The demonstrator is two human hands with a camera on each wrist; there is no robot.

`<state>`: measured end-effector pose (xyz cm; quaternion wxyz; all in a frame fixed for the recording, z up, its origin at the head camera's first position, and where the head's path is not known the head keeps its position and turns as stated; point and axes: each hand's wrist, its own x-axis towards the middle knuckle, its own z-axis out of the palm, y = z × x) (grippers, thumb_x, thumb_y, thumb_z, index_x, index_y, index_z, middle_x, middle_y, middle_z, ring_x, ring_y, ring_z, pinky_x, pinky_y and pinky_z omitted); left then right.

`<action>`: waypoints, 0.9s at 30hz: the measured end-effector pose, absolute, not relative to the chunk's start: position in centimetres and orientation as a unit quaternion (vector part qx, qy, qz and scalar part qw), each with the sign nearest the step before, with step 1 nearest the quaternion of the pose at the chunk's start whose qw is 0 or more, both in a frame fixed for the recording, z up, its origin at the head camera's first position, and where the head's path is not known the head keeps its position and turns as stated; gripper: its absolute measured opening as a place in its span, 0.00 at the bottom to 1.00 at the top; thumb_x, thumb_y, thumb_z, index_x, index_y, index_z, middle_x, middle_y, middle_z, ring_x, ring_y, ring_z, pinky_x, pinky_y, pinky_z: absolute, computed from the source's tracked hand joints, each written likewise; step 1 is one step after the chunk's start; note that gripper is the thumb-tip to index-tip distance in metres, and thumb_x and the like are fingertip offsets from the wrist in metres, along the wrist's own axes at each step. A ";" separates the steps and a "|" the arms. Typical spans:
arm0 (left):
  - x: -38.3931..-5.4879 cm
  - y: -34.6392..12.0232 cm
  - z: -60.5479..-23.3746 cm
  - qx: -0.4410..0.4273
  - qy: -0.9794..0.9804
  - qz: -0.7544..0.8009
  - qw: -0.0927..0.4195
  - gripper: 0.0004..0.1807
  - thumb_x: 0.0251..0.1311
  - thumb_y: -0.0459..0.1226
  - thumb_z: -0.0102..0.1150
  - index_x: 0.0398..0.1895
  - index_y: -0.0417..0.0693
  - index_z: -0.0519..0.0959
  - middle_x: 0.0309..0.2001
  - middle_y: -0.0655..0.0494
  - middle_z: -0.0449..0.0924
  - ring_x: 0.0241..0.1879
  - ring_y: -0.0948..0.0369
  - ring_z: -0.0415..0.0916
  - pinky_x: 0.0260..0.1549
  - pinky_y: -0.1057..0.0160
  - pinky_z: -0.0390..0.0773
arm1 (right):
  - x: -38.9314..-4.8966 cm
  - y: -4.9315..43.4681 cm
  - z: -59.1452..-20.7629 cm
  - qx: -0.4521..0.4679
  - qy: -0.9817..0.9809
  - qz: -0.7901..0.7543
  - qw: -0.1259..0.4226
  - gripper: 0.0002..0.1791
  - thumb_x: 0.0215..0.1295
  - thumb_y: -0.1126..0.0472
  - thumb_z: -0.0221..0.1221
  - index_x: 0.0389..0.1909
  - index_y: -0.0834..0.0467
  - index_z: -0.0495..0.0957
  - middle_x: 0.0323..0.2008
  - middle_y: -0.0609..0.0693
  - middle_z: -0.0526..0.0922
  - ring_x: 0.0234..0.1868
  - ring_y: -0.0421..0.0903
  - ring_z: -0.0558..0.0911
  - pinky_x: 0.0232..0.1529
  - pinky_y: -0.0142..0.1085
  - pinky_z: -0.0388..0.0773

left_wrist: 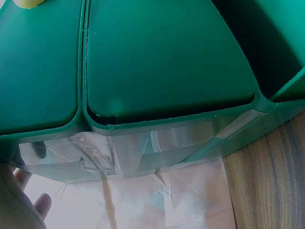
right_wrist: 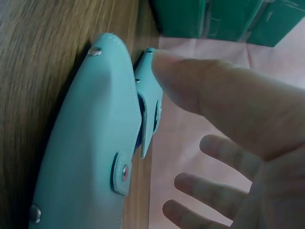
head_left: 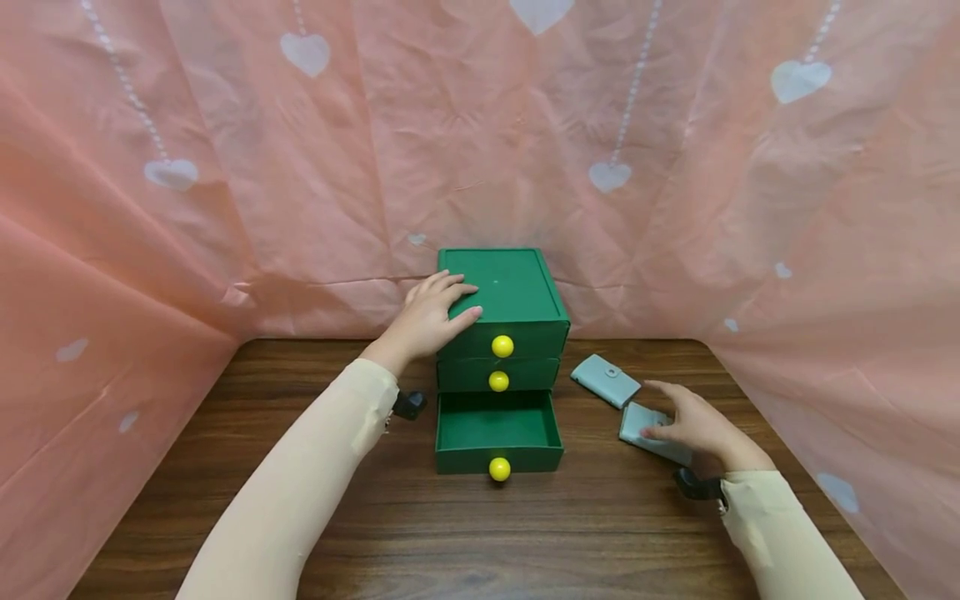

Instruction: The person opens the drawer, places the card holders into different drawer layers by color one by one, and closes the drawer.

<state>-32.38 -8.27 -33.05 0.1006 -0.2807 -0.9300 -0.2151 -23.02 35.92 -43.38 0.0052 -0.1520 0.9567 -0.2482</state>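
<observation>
My left hand (head_left: 429, 321) rests on the left side of the top of a small green drawer cabinet (head_left: 513, 287), its fingers spread. The cabinet's bottom drawer (head_left: 480, 461) is pulled out, and its inside shows bare green. To the cabinet's right, two pale blue snap-button card wallets lie on the table. Over the nearer wallet (head_left: 636, 418) hovers my right hand (head_left: 701, 427), thumb and fingers apart and partly covering it. In the right wrist view a gap separates that hand from the nearer wallet (right_wrist: 90, 129). The farther wallet (head_left: 602, 377) lies just behind it.
The two upper drawers are closed, each with a round yellow knob (head_left: 502, 346). Under everything is a brown wood-grain table (head_left: 495, 542). A pink curtain (head_left: 480, 150) with white hearts hangs behind the cabinet and along both sides.
</observation>
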 end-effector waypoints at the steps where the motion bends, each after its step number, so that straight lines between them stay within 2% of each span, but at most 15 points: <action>1: -32.4 -8.3 -33.0 -0.280 -0.930 -0.214 0.100 0.32 0.73 0.61 0.42 0.73 0.58 0.69 0.77 0.53 0.56 0.78 0.52 0.42 0.72 0.41 0.43 | -23.1 35.9 -43.5 -0.153 0.957 -0.247 0.007 0.52 0.53 0.47 0.75 0.70 0.71 0.62 0.65 0.74 0.67 0.62 0.73 0.70 0.54 0.64 0.71; 10: -32.3 -8.4 -33.0 -0.280 -0.931 -0.210 0.102 0.32 0.73 0.61 0.42 0.73 0.58 0.69 0.77 0.52 0.57 0.78 0.52 0.42 0.72 0.41 0.43 | -23.0 36.0 -44.2 -0.148 0.960 -0.235 0.038 0.57 0.51 0.46 0.76 0.73 0.71 0.59 0.65 0.76 0.65 0.62 0.74 0.68 0.55 0.64 0.70; 16: -32.2 -8.3 -32.9 -0.279 -0.932 -0.210 0.101 0.32 0.73 0.61 0.41 0.73 0.58 0.69 0.77 0.52 0.57 0.78 0.52 0.42 0.72 0.41 0.44 | -23.1 36.3 -44.5 -0.151 0.959 -0.233 0.061 0.57 0.50 0.47 0.76 0.72 0.73 0.58 0.64 0.76 0.67 0.60 0.72 0.71 0.53 0.61 0.73; 23: -32.2 -8.2 -33.0 -0.279 -0.930 -0.214 0.101 0.32 0.73 0.62 0.41 0.73 0.58 0.69 0.77 0.53 0.57 0.78 0.52 0.42 0.72 0.41 0.43 | -23.1 36.4 -44.6 -0.159 0.953 -0.244 0.080 0.54 0.50 0.52 0.77 0.71 0.73 0.60 0.62 0.75 0.71 0.59 0.69 0.74 0.50 0.55 0.75; 27: -32.2 -8.2 -33.0 -0.276 -0.932 -0.213 0.101 0.32 0.73 0.62 0.41 0.73 0.59 0.69 0.76 0.53 0.57 0.78 0.53 0.42 0.72 0.42 0.43 | -23.1 36.4 -44.9 -0.162 0.952 -0.246 0.079 0.52 0.48 0.55 0.78 0.69 0.72 0.63 0.62 0.73 0.71 0.58 0.66 0.75 0.50 0.54 0.73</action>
